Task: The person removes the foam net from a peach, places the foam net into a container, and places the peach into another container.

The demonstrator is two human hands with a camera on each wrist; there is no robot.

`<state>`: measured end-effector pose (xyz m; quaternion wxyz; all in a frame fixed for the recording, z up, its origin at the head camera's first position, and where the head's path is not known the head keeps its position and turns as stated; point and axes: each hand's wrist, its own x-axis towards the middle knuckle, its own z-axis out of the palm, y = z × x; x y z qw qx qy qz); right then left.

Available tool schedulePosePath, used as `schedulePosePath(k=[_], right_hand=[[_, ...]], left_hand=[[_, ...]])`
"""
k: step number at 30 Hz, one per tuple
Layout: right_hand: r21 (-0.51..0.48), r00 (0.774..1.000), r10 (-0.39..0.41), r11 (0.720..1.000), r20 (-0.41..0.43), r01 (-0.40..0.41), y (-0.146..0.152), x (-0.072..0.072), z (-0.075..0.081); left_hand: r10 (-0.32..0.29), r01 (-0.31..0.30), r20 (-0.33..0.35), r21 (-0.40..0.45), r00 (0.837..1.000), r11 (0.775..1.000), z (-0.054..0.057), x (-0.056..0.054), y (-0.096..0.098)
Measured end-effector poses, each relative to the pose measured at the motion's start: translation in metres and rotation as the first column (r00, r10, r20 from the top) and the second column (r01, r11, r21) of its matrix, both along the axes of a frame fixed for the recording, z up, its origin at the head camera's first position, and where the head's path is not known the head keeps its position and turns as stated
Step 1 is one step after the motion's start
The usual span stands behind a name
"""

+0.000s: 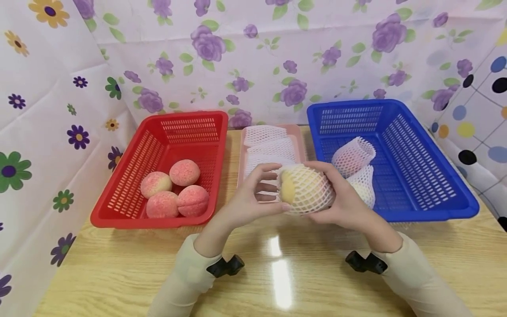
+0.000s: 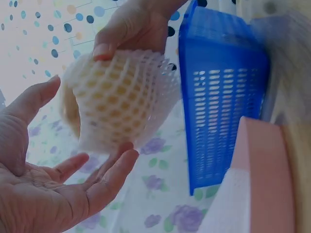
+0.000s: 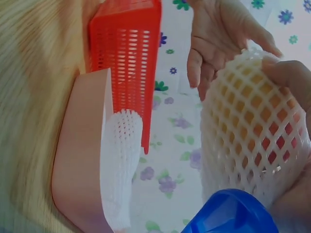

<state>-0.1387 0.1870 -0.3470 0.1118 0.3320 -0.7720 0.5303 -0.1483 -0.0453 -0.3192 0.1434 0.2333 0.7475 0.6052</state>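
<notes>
A peach [image 1: 288, 188], yellow at its bare end, sits in a white foam net sleeve [image 1: 310, 191] above the table. My right hand [image 1: 350, 204] grips the netted peach from the right, thumb and fingers around it. On the other side, my left hand [image 1: 251, 200] has its fingers spread beside the uncovered end. In the left wrist view that left hand [image 2: 53, 189] is cupped loosely, with a gap between its palm and the net sleeve [image 2: 114, 102]. The right wrist view shows pink skin through the mesh [image 3: 252, 131].
At left, a red basket [image 1: 158, 222] holds several bare pink peaches [image 1: 185, 172]. A pink tray [image 1: 298, 132] with flat foam nets [image 1: 269, 147] stands in the middle. The blue basket [image 1: 428, 213] at right contains netted peaches [image 1: 352, 158]. Floral cloth [image 1: 257, 66] hangs behind.
</notes>
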Motion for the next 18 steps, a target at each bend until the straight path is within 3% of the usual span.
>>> schedulePosePath(k=[3,6,9,11,18], right_hand=[[-0.07,0.998,0.048,0.997,0.047,-0.045,0.0028,-0.0016,0.0016],[-0.124,0.992,0.091,0.989,0.086,-0.08,0.0038,-0.0027,0.0025],[-0.149,0.987,0.107,0.985,0.121,-0.089,0.0044,-0.003,0.0028],[-0.162,0.984,0.117,0.982,0.134,-0.094,0.0044,-0.0032,0.0027],[-0.169,0.983,0.138,0.979,0.122,-0.117,0.0034,-0.0044,0.0011]], left_hand=[[0.031,-0.029,-0.066,0.031,0.997,0.999,0.0031,0.0015,-0.005],[0.085,-0.054,-0.211,0.152,0.974,0.987,0.004,0.0029,-0.0079],[0.131,-0.017,-0.376,0.291,0.917,0.956,0.003,0.003,-0.008],[0.124,0.037,-0.459,0.326,0.88,0.945,0.0014,0.0028,-0.0069],[0.079,0.094,-0.651,0.227,0.755,0.969,-0.0016,0.0041,-0.0001]])
